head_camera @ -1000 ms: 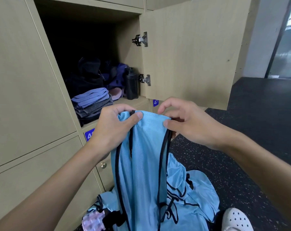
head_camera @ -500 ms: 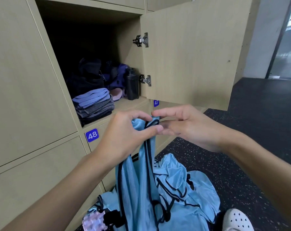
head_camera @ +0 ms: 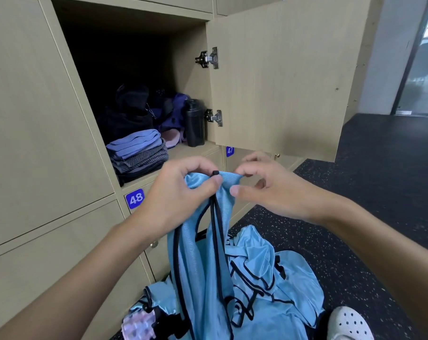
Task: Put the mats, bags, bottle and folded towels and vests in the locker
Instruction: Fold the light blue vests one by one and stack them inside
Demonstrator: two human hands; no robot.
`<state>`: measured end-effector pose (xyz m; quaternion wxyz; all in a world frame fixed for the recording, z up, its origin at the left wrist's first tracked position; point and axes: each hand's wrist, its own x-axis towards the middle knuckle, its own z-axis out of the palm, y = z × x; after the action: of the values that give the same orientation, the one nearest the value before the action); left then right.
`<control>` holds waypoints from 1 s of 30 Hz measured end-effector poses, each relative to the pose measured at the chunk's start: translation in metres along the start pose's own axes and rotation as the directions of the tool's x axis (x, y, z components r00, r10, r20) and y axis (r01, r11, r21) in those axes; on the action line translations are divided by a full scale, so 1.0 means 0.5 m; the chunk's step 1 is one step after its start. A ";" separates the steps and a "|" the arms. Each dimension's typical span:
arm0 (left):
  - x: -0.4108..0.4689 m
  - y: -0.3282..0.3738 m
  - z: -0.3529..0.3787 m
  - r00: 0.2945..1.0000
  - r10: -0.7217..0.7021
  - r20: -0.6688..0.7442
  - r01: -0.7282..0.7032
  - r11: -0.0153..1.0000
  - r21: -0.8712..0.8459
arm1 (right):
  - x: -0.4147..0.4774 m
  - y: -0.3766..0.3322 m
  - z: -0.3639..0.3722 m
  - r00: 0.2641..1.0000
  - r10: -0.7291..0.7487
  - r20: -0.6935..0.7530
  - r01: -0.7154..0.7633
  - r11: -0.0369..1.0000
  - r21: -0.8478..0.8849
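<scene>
Blue mesh, slick and limp, is where the nearest risk lies. More vests [head_camera: 269, 290] are heaped on the floor [head_camera: 355, 217] beside a white shoe [head_camera: 348, 322]. The raised vest [head_camera: 198, 253] hangs down into that heap, so its black trim could be snagged if it were lifted fast.

The vest is held up in front of the locker, not yet folded. Its top is pinched tight in the left hand [head_camera: 181, 192], the grip closed on bunched cloth and trim. The right hand [head_camera: 269, 190] is curled at the top edge, forefinger on the cloth; whether anything is held there cannot be told. If the weight were borne by one grip only, the fold would likely be made crooked or lost.

Farther off, the locker [head_camera: 183, 153] shelf is crowded: towels [head_camera: 139, 150] are stacked at the front, a bottle [head_camera: 194, 123] stands by the hinge, and dark bags [head_camera: 134, 111] are packed behind. The stack or the bottle could be toppled by a vest pushed in carelessly.
</scene>
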<state>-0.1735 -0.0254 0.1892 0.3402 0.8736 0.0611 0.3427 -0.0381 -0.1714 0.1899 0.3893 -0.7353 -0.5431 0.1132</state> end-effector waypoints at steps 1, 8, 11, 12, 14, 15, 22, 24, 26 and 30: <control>0.002 -0.001 -0.006 1.000 -0.002 -0.003 0.002 1.000 -0.030 | 0.000 0.003 -0.003 1.000 -0.010 -0.015 0.010 1.000 0.008; 0.010 -0.012 -0.028 0.995 -0.083 -0.053 0.078 0.993 -0.091 | 0.002 0.004 -0.013 0.985 -0.041 -0.165 0.073 0.979 0.189; 0.015 -0.014 -0.036 0.990 -0.136 -0.022 0.134 0.989 -0.069 | -0.003 -0.006 -0.013 0.972 -0.075 -0.223 0.127 0.966 0.225; 0.017 -0.018 -0.041 0.987 -0.162 0.012 0.163 0.984 -0.068 | -0.004 -0.007 -0.013 0.971 -0.086 -0.223 0.135 0.967 0.214; 0.018 -0.024 -0.051 0.978 -0.197 0.075 0.201 0.978 -0.048 | -0.004 -0.007 -0.014 0.973 -0.096 -0.209 0.134 0.975 0.178; 0.017 -0.026 -0.054 0.976 -0.200 0.089 0.202 0.979 -0.013 | -0.005 -0.009 -0.015 0.975 -0.101 -0.198 0.134 0.977 0.166; 0.014 -0.014 -0.044 0.996 -0.084 0.032 0.082 0.995 0.065 | -0.012 -0.042 -0.004 0.976 -0.176 -0.126 0.199 0.958 0.207; 0.013 -0.002 -0.038 1.000 -0.023 0.005 0.023 0.999 0.033 | -0.007 -0.042 0.010 0.973 -0.184 -0.141 0.211 0.954 0.211; 0.011 0.010 -0.032 0.999 0.042 -0.002 -0.042 0.999 0.006 | 0.000 -0.037 0.022 0.975 -0.160 -0.153 0.194 0.950 0.246; 0.009 0.020 -0.025 1.000 0.016 0.010 -0.013 0.970 -0.242 | 0.005 -0.031 0.027 0.985 -0.134 -0.106 0.161 0.933 0.321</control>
<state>-0.1792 -0.0248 0.2048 0.4420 0.8280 0.0103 0.3449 -0.0560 -0.1615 0.1925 0.5358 -0.6213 -0.5538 0.1420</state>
